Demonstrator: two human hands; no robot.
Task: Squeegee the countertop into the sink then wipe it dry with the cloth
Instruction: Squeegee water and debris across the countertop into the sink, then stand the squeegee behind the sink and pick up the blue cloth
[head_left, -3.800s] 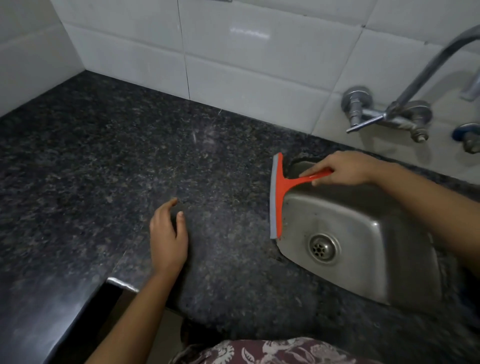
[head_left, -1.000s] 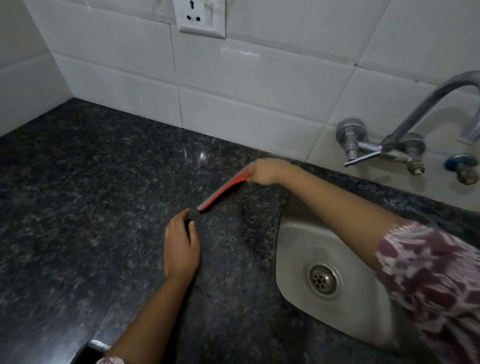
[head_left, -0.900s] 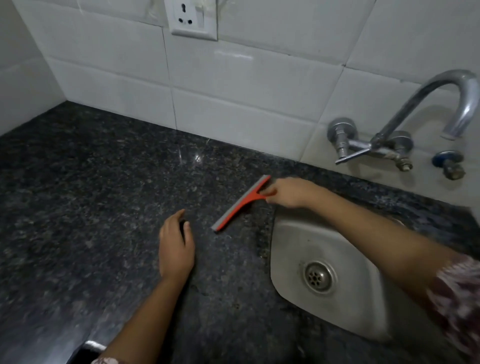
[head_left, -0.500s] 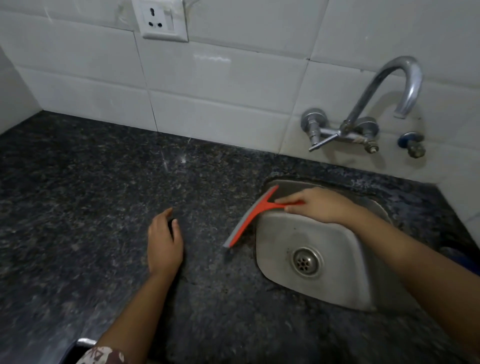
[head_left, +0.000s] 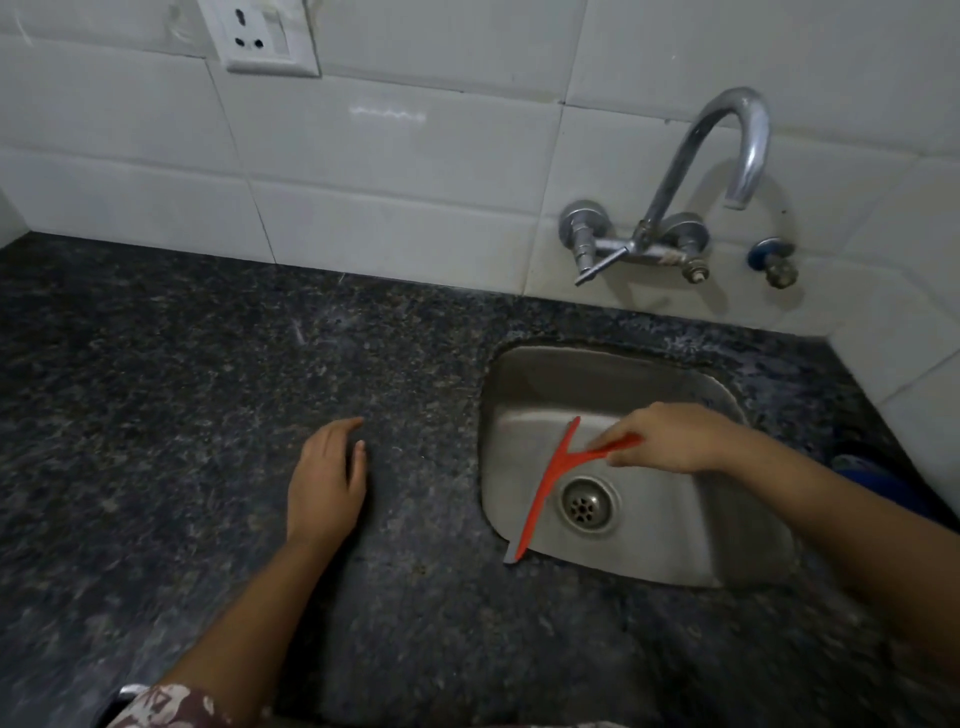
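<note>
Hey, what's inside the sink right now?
In the sink: the drain and bare steel. The red squeegee, gripped by the right hand, slants across it. The hand and forearm cover part of the right side.

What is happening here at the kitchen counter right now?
A person is squeegeeing the dark speckled granite countertop into the stainless steel sink. The right hand grips the handle of the red plastic squeegee, whose blade slants over the left side of the basin beside the drain, its lower tip at the front rim. The left hand rests flat on the countertop, left of the sink. Neither hand holds a cloth, so drying is not yet begun.
</note>
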